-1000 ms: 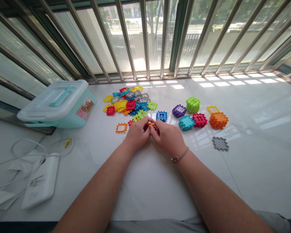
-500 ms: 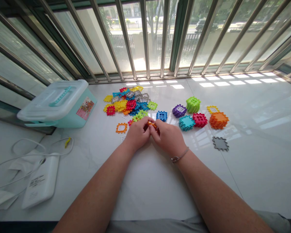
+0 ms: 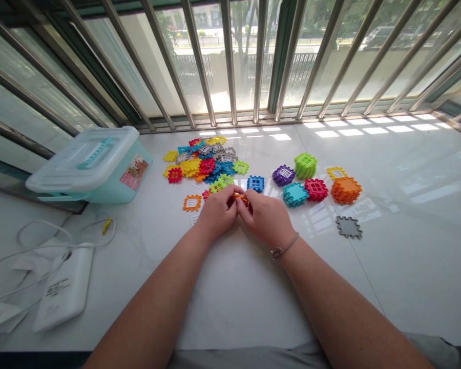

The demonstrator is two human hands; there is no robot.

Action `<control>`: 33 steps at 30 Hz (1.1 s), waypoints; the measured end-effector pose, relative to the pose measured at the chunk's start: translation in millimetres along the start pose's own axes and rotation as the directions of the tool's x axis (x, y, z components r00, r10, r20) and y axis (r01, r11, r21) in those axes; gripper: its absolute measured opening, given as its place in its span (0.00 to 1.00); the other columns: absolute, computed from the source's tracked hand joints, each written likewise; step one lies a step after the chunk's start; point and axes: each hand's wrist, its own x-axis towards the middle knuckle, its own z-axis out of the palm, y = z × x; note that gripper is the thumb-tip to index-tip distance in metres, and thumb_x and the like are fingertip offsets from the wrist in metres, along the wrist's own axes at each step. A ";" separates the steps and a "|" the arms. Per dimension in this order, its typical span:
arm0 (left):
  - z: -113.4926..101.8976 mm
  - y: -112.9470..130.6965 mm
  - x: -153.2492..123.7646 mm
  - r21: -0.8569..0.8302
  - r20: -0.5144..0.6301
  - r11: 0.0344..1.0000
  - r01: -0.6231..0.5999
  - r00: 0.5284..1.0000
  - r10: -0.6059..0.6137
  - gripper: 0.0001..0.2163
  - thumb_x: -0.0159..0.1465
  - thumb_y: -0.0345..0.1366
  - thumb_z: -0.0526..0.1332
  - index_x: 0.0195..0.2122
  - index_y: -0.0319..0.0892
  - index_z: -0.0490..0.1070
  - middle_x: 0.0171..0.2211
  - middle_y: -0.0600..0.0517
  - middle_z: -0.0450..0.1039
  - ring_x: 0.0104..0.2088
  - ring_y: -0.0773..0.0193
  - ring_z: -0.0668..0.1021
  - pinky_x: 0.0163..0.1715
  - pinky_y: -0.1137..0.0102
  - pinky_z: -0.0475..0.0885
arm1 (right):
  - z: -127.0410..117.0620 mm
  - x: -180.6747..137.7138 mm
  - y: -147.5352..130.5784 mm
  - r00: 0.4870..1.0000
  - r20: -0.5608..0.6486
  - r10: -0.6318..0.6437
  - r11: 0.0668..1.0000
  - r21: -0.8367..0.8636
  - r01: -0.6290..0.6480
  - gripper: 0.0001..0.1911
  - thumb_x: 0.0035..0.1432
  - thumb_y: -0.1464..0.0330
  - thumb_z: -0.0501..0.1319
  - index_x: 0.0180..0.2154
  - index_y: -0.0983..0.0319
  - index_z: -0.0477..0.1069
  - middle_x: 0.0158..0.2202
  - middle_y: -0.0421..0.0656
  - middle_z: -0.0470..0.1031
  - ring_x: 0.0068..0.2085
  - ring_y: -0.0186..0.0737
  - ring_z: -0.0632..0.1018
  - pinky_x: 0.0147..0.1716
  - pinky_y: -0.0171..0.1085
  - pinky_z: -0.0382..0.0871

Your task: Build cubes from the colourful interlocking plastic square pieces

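My left hand and my right hand meet above the white marble surface, fingers closed round an orange interlocking tile. Most of that tile is hidden by the fingers and thumbs. Just beyond the hands lies a blue window tile. Left of them are an orange tile with a white insert and green tiles, at the near edge of a mixed heap of tiles. A bracelet circles my right wrist.
To the right stand stacks of purple, green, turquoise, red and orange tiles, plus a flat grey tile. At left are a lidded turquoise box, a white power bank and cables. Metal bars line the back.
Both hands keep nearly the same place and grip on the orange tile. Outside the window, a car has moved to the right.
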 end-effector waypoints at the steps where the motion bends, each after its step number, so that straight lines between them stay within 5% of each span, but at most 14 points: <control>1: 0.0 -0.2 0.0 0.003 0.001 1.000 0.002 1.000 -0.002 0.10 0.66 0.31 0.60 0.46 0.47 0.79 0.37 0.55 0.83 0.31 0.63 0.79 0.37 0.71 0.74 | -0.1 0.1 0.0 1.000 0.002 0.001 1.000 -0.001 -0.001 0.18 0.78 0.56 0.52 0.43 0.58 0.74 0.36 0.44 0.84 0.33 0.43 0.80 0.30 0.40 0.48; 33: 0.0 0.1 0.2 0.012 0.007 1.000 -0.003 1.000 0.003 0.11 0.66 0.31 0.60 0.46 0.47 0.79 0.37 0.54 0.83 0.33 0.62 0.80 0.38 0.70 0.75 | 0.4 1.0 -0.2 1.000 0.010 0.001 1.000 0.000 -0.001 0.17 0.77 0.57 0.52 0.43 0.58 0.74 0.36 0.44 0.84 0.33 0.43 0.81 0.30 0.40 0.48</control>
